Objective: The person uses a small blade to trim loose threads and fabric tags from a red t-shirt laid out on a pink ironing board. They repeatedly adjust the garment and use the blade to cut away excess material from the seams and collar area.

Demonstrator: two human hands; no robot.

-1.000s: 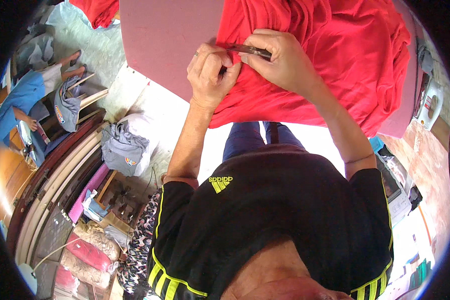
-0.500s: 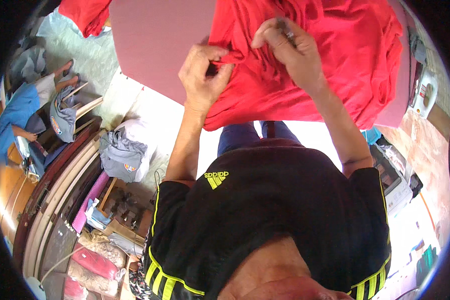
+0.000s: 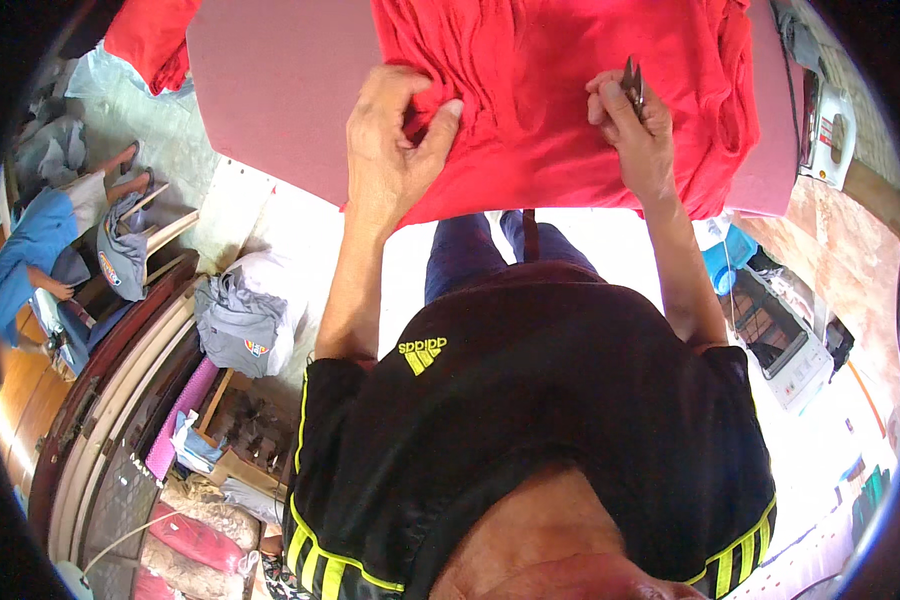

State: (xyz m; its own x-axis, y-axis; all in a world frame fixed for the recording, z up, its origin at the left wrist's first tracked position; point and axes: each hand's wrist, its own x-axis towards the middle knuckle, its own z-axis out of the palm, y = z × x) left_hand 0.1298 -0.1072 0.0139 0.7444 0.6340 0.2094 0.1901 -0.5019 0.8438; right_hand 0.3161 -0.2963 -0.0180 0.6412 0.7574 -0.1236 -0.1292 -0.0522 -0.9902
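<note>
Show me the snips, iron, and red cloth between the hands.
Snips [image 3: 635, 88], head view: on the blades.
Iron [image 3: 823, 138], head view: on its body.
Red cloth [image 3: 545, 115], head view: near its middle.

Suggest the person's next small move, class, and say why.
Perhaps the left hand should smooth the red cloth lightly: folds bunch right beside that hand, while the right hand is occupied holding the scissors.
</note>
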